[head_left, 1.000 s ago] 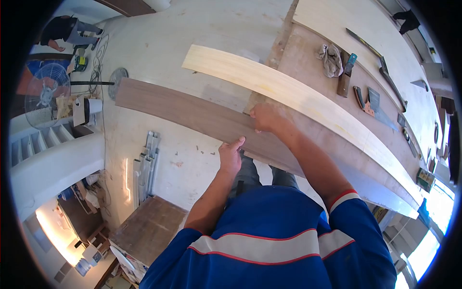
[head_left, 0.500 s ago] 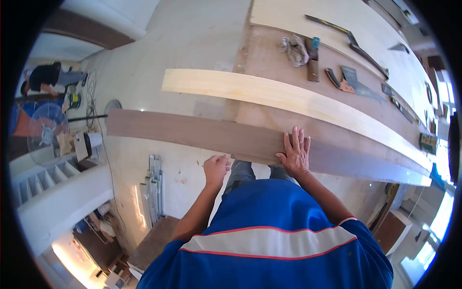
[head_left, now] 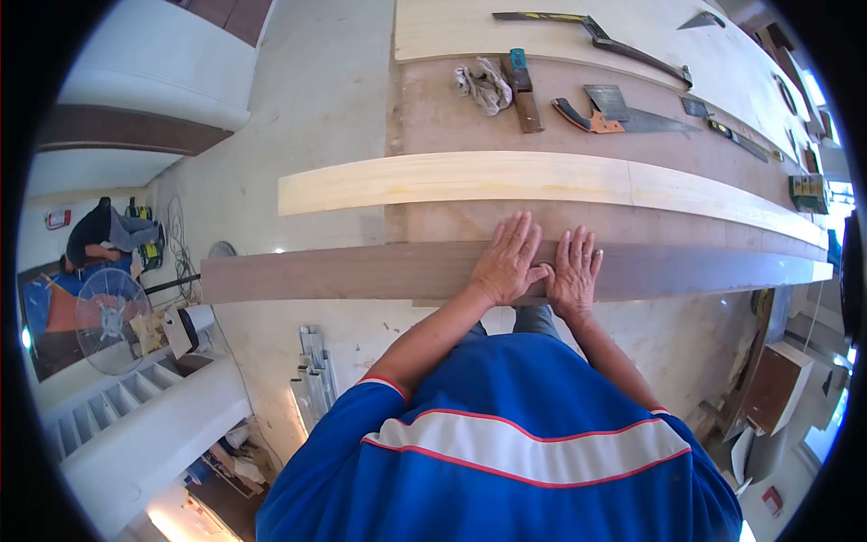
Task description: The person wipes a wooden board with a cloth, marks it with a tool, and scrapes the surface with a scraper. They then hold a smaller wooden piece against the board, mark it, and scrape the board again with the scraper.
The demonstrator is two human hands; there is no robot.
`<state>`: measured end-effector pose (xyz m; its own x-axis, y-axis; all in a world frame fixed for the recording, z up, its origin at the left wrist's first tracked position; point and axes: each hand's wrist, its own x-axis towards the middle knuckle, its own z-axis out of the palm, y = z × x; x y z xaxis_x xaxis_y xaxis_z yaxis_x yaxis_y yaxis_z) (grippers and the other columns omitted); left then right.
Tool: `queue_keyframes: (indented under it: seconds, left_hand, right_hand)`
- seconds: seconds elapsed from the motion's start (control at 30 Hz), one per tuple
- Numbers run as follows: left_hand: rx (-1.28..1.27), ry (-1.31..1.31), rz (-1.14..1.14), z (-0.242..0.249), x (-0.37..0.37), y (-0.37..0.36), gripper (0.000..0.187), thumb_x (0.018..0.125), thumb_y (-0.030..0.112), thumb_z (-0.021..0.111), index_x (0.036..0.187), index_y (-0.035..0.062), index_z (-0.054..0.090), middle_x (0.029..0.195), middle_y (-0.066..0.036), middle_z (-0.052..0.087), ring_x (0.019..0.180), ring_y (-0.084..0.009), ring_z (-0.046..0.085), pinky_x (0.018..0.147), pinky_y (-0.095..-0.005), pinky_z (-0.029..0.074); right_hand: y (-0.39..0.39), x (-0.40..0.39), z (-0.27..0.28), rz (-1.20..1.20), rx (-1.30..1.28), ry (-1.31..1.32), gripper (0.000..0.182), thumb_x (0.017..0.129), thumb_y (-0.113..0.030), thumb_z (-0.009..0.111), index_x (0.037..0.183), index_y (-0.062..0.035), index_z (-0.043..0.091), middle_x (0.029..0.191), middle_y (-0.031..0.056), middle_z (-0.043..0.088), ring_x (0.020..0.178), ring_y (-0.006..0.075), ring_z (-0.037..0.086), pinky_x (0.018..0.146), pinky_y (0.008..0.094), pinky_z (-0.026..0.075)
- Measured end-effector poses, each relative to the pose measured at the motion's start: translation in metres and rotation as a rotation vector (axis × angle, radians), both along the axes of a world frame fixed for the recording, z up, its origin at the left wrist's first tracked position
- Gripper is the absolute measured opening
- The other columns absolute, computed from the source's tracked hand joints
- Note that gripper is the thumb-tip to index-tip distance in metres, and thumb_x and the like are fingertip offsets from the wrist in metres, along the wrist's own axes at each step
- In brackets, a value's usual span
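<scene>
A long brown board [head_left: 361,273] lies along the near edge of the workbench and sticks out past its left end. My left hand [head_left: 508,262] rests flat on the board, fingers stretched forward. Beside it my right hand [head_left: 573,274] also lies flat on the board with its fingers apart. The two thumbs are close together, perhaps touching. Beyond the brown board, a pale wooden strip [head_left: 452,176] runs roughly parallel, apart from both hands.
On the workbench [head_left: 433,99] lie a crumpled cloth [head_left: 485,86], a hand plane [head_left: 524,95], a handsaw [head_left: 632,120] and a long black tool [head_left: 596,36]. A fan [head_left: 110,321] stands at the left, near a crouching person [head_left: 104,237]. Metal profiles [head_left: 313,370] lie on the floor.
My left hand has moved from below the board's near edge up onto it, beside my right hand. The view has turned, and the person at the left is now bent lower.
</scene>
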<state>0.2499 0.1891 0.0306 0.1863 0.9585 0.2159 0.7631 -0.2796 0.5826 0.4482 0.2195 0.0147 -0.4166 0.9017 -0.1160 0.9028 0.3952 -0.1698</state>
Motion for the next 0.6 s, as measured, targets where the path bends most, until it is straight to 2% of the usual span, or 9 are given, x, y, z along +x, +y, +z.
queue_keyframes:
  seconds: [0.07,0.13,0.17,0.27,0.33,0.43,0.53,0.6]
  left_hand:
    - [0.058,0.025,0.024,-0.013,-0.008,0.0,0.08,0.092,0.045,0.068,0.153,0.0014,0.039,0.159,-0.027,0.034,0.15,-0.0446,0.029,0.122,-0.0597,0.021]
    - [-0.031,0.106,0.13,0.0,-0.038,-0.005,0.079,0.091,0.042,0.069,0.153,0.0022,0.04,0.159,-0.027,0.034,0.149,-0.0446,0.029,0.121,-0.0611,0.023]
    - [0.035,0.149,0.212,-0.011,-0.052,-0.009,0.079,0.09,0.04,0.071,0.151,0.0018,0.04,0.158,-0.027,0.035,0.148,-0.0454,0.031,0.12,-0.0624,0.024]
    - [-0.194,0.41,0.344,-0.013,-0.088,-0.026,0.087,0.092,0.046,0.066,0.159,0.0023,0.03,0.164,-0.028,0.024,0.154,-0.0477,0.017,0.123,-0.0628,0.013]
    - [-0.195,0.479,0.389,-0.009,-0.099,-0.032,0.089,0.093,0.042,0.065,0.16,0.0009,0.024,0.166,-0.027,0.019,0.155,-0.0457,0.013,0.122,-0.0629,0.014]
    - [-0.229,0.549,0.408,-0.013,-0.1,-0.035,0.093,0.094,0.052,0.06,0.162,0.0029,0.018,0.169,-0.026,0.012,0.156,-0.0453,0.008,0.124,-0.062,0.008]
    - [-0.27,0.547,0.459,-0.014,-0.099,-0.036,0.094,0.095,0.051,0.059,0.163,0.0034,0.015,0.17,-0.026,0.008,0.157,-0.0455,0.006,0.124,-0.0613,0.008]
    - [-0.18,0.55,0.468,-0.023,-0.104,-0.037,0.094,0.095,0.05,0.058,0.163,0.0037,0.013,0.17,-0.025,0.008,0.157,-0.0456,0.006,0.124,-0.0608,0.007]
  right_hand:
    - [0.005,0.011,0.004,-0.073,-0.004,0.012,0.084,0.099,-0.054,0.05,0.161,-0.0031,0.025,0.169,0.0257,0.012,0.157,0.0461,0.007,0.123,0.0647,0.007]
    - [0.01,0.031,0.008,-0.133,0.012,-0.036,0.088,0.098,-0.056,0.053,0.161,-0.001,0.024,0.169,0.0264,0.011,0.156,0.0466,0.007,0.124,0.0625,0.008]
    - [0.012,0.034,0.009,-0.137,0.0,-0.042,0.09,0.097,-0.056,0.053,0.16,-0.0001,0.023,0.169,0.0268,0.01,0.156,0.0467,0.007,0.124,0.0621,0.008]
    - [0.014,0.039,0.007,-0.195,-0.013,-0.01,0.093,0.097,-0.058,0.054,0.16,0.0029,0.021,0.169,0.028,0.01,0.156,0.047,0.006,0.124,0.061,0.009]
    - [0.015,0.048,0.006,-0.269,0.001,0.069,0.096,0.096,-0.059,0.054,0.159,0.0053,0.021,0.168,0.0287,0.009,0.156,0.0474,0.006,0.124,0.0606,0.009]
    - [0.033,0.081,0.003,-0.444,0.066,0.075,0.098,0.097,-0.061,0.053,0.158,0.0077,0.019,0.168,0.0289,0.008,0.156,0.0483,0.005,0.125,0.0599,0.008]
    - [0.061,0.128,-0.006,-0.623,0.11,0.027,0.098,0.098,-0.062,0.048,0.159,0.0084,0.017,0.169,0.0281,0.007,0.157,0.0466,0.003,0.126,0.0573,0.007]
    - [0.082,0.161,-0.007,-0.734,0.077,-0.007,0.097,0.099,-0.063,0.045,0.159,0.0078,0.016,0.169,0.0276,0.006,0.157,0.0448,0.003,0.126,0.0555,0.006]
